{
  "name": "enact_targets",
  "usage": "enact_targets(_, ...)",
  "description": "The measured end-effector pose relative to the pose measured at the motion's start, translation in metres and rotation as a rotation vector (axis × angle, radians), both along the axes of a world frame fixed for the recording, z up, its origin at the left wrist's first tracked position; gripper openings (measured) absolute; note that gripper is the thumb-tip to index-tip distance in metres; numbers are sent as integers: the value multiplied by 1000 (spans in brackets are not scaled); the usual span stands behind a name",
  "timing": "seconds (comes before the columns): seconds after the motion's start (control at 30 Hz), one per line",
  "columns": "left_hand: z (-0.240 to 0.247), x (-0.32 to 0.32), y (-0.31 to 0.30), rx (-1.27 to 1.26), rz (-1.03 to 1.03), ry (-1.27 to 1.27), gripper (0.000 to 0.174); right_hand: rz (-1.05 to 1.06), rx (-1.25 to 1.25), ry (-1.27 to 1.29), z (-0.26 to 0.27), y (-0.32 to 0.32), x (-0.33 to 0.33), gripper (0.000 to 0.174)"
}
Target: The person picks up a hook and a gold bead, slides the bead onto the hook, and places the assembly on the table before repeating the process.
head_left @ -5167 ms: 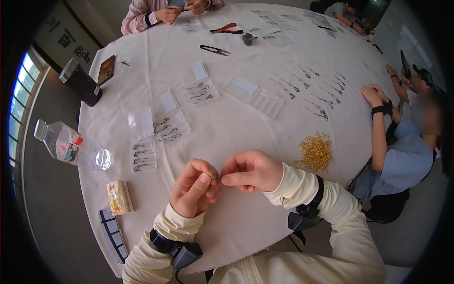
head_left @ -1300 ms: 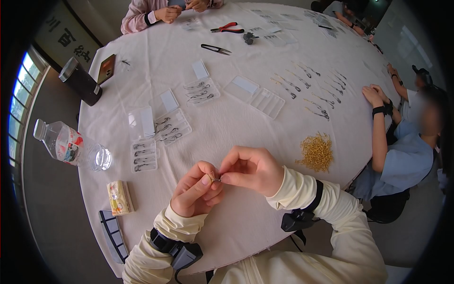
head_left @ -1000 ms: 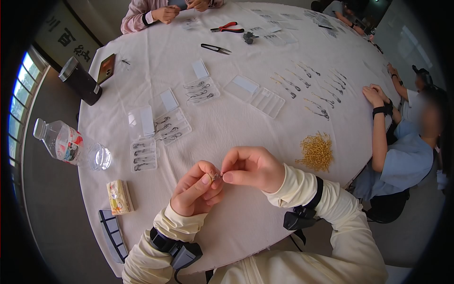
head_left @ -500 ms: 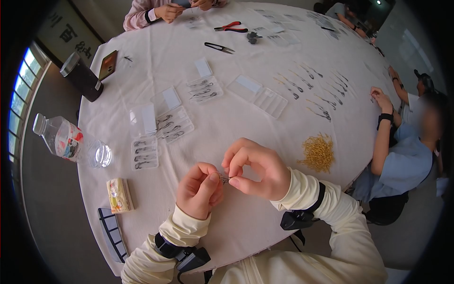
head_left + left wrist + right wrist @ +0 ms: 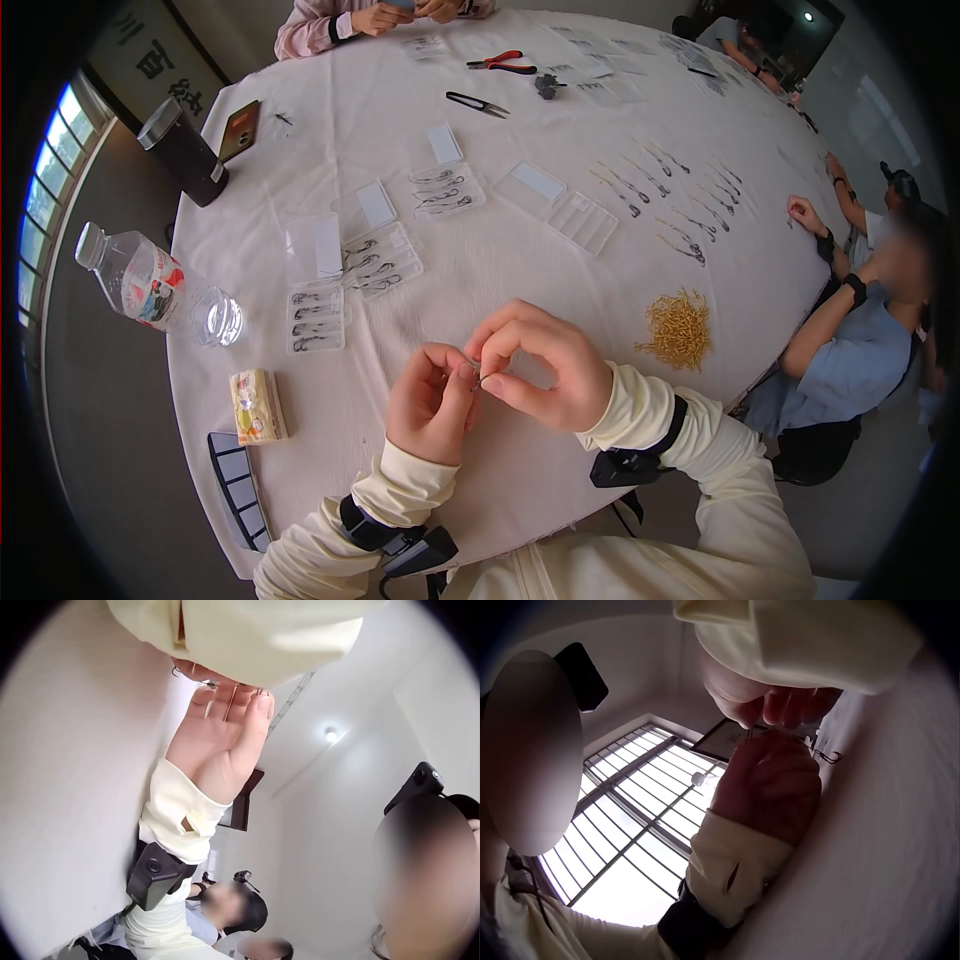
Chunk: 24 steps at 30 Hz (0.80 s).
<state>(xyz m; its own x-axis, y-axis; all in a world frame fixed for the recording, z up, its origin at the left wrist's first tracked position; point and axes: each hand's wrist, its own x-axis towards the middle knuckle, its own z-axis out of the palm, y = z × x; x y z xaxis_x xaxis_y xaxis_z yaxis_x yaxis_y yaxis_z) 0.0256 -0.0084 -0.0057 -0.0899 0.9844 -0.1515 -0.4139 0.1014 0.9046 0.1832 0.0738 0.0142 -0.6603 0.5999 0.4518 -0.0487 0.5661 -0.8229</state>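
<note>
Head view: we hold a small metal hook (image 5: 474, 369) between the fingertips of both hands, just above the desk (image 5: 520, 270) and close to its near edge. Our left hand (image 5: 432, 402) pinches it from below with thumb and forefinger, the other fingers curled in. Our right hand (image 5: 548, 362) pinches it from the other side, its remaining fingers arched over the piece. The two hands touch at the fingertips.

Compared with a second ago, our hands have drawn a little nearer to our body, and the right forefinger now bends more steeply over the hook. The grip itself is unchanged, with both hands still on the same small piece. We judge that the fine fingertip work continues and that nothing has been set down.

To the right, near the desk edge, lies a heap of gold-coloured hooks (image 5: 676, 330). Beyond our hands, clear boxes (image 5: 317, 318) holding dark hooks sit side by side. A water bottle (image 5: 150, 295) lies at the left edge, with a small printed pack (image 5: 257, 405) nearer to us. Far across the cloth lie black snips (image 5: 478, 103) and red-handled pliers (image 5: 500, 64). A seated person (image 5: 850, 345) on the right has lifted an arm off the desk.
</note>
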Motion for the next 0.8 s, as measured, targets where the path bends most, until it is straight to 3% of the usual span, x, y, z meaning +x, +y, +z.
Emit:
enact_targets(0.07, 1, 2, -1, 30, 45, 92, 7, 18, -64, 12, -5, 0, -2, 8)
enact_targets(0.13, 3, 3, -1, 49, 72, 189, 7, 40, -386, 104, -11, -4, -3, 6)
enact_targets(0.23, 1, 3, -1, 94, 81, 278, 8, 23, -563, 115, -14, -6, -2, 8)
enact_targets(0.47, 1, 3, -1, 117, 95, 371, 8, -30, -614, 43, -8, -5, 1, 7)
enact_targets(0.53, 1, 3, -1, 111, 85, 355, 7, -162, -290, 32, -12, -4, -1, 8)
enact_targets(0.57, 2, 2, -1, 111, 86, 355, 7, -162, -290, 32, -10, -3, -1, 8)
enact_targets(0.63, 3, 2, -2, 104, 74, 351, 7, -220, 88, -19, -4, -2, -2, 13)
enact_targets(0.8, 2, 3, -2, 131, 81, 365, 6, -249, 309, -25, -4, 1, -2, 19)
